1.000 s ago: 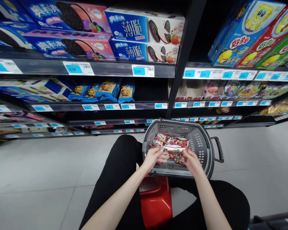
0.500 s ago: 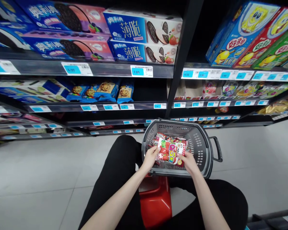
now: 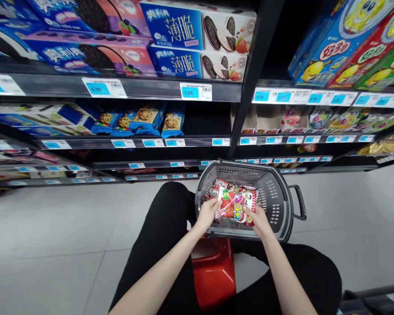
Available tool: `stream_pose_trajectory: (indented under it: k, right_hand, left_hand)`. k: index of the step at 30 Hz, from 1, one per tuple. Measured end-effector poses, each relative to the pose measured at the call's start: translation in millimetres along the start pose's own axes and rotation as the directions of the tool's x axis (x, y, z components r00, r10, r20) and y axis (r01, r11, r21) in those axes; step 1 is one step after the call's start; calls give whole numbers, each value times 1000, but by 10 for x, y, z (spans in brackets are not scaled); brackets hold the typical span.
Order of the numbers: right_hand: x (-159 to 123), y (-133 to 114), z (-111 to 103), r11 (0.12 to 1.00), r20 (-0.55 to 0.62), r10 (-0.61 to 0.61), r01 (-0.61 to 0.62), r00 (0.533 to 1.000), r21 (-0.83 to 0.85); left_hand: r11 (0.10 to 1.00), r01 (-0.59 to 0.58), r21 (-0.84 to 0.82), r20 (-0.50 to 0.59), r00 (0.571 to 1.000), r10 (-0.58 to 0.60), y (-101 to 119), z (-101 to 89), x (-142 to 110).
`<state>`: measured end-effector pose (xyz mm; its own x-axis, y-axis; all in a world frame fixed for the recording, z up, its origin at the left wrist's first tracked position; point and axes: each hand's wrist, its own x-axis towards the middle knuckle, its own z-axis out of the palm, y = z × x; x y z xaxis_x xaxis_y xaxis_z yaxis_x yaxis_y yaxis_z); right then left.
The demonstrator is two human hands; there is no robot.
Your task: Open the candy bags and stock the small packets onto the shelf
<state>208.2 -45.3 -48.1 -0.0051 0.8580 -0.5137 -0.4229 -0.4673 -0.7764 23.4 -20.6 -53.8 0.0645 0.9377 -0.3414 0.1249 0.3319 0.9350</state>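
Observation:
A red and white bag of gummy candy (image 3: 234, 206) with strawberries printed on it is held flat over the basket. My left hand (image 3: 209, 213) pinches its left end, and my right hand (image 3: 258, 219) grips its right end, both thumbs on top. Beneath it, a grey plastic shopping basket (image 3: 276, 192) holds several more candy bags (image 3: 221, 183) in similar red packaging, partly hidden by the held one. The basket's black handle (image 3: 299, 202) sticks out at the right.
Dark store shelves (image 3: 134, 89) rise in front, with boxes of sandwich cookies (image 3: 177, 30) at left and cartoon snack boxes (image 3: 328, 57) at right. Bagged candies (image 3: 320, 118) stand on a lower shelf. A red stool (image 3: 215, 275) is between my legs on the pale tiled floor (image 3: 59, 227).
The view has shifted slightly, bringing the shelves a little larger and higher. Both hands keep hold of the gummy candy bag, which has tilted slightly.

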Motion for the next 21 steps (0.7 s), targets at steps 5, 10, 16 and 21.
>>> stream_pose_trajectory:
  k: [5, 10, 16, 21]
  right_hand:
    - [42, 35, 15, 1000, 73, -14, 15, 997, -22]
    - [154, 8, -229, 878, -179, -192, 87, 965, -471]
    - [323, -188, -443, 129, -126, -433, -76, 893, -989]
    - [865, -45, -41, -227, 86, -209, 37, 974, -973]
  left_hand:
    - [996, -56, 68, 7, 998, 55, -31, 8, 8]
    - [984, 73, 162, 84, 993, -88, -60, 25, 8]
    - [647, -142, 749, 390, 884, -258, -9, 48, -249]
    - [458, -308, 834, 505, 761, -407, 11, 175, -543]
